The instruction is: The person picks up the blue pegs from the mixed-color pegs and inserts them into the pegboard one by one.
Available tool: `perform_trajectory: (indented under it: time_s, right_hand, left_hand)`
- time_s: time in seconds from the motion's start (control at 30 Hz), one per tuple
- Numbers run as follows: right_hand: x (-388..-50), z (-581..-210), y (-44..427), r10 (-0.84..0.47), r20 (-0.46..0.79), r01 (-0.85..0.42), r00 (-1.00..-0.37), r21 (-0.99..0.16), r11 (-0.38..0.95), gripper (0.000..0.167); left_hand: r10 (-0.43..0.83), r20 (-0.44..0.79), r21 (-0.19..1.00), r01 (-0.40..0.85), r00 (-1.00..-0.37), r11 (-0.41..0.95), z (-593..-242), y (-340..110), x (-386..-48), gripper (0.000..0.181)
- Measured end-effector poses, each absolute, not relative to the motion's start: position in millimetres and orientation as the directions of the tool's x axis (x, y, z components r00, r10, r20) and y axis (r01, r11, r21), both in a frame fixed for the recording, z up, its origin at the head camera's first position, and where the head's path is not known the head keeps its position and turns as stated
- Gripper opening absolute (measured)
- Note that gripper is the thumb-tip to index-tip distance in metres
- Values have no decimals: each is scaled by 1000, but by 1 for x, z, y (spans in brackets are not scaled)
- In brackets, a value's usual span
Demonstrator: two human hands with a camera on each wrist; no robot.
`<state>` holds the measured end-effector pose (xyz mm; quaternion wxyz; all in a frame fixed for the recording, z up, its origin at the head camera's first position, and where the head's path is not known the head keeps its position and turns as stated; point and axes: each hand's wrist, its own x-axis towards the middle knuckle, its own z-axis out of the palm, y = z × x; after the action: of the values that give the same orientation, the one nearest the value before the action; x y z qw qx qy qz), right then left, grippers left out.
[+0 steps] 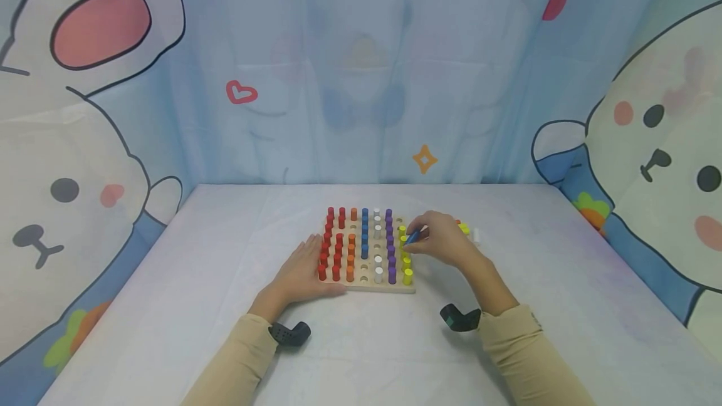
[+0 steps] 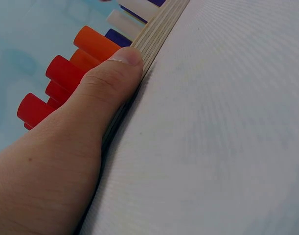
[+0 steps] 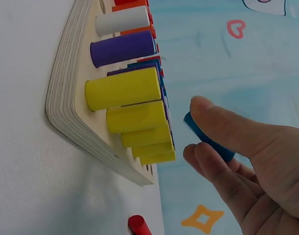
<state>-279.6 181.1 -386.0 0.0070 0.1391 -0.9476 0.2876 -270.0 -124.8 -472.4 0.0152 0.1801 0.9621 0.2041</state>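
Note:
A wooden pegboard (image 1: 389, 289) lies on the table, carrying columns of red, orange, blue, white, purple and yellow pegs. Some holes show bare, among them ones in the blue, white and orange columns. My right hand (image 1: 442, 238) pinches a blue peg (image 3: 208, 137) between thumb and fingers, beside and above the yellow pegs (image 3: 122, 89) at the board's right side. My left hand (image 1: 301, 271) lies against the board's left side, its thumb (image 2: 110, 73) stretched along the front edge near the orange peg (image 2: 98, 43).
Loose pegs lie right of the board, partly behind the right hand: a white peg (image 1: 476, 235), yellow pegs (image 1: 464, 229) and a red peg (image 3: 138, 224). A white cloth (image 1: 361, 343) covers the table. A printed curtain (image 1: 361, 80) hangs at the back.

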Motion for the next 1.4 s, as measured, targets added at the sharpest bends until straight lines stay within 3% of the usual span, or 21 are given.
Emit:
perform_trajectory:
  time_s: [0.27, 1.0, 1.2, 1.4]
  right_hand:
    - [-277, -385, 175, -280, 167, -326, -945, -509, 797, 14]
    - [-255, -381, 130, -330, 176, -371, -927, -537, 757, 25]
    - [-248, -384, 118, -336, 249, -417, -908, -480, 772, 12]
    - [-242, -387, 109, -344, 259, -426, -903, -422, 800, 13]
  left_hand:
    - [343, 34, 396, 328, -939, 858, -471, -124, -269, 123]
    - [343, 26, 399, 324, -939, 858, -469, -124, -268, 123]
    - [348, 28, 402, 329, -937, 855, -469, -124, -267, 123]
    - [350, 37, 397, 335, -936, 855, -470, -124, -268, 123]
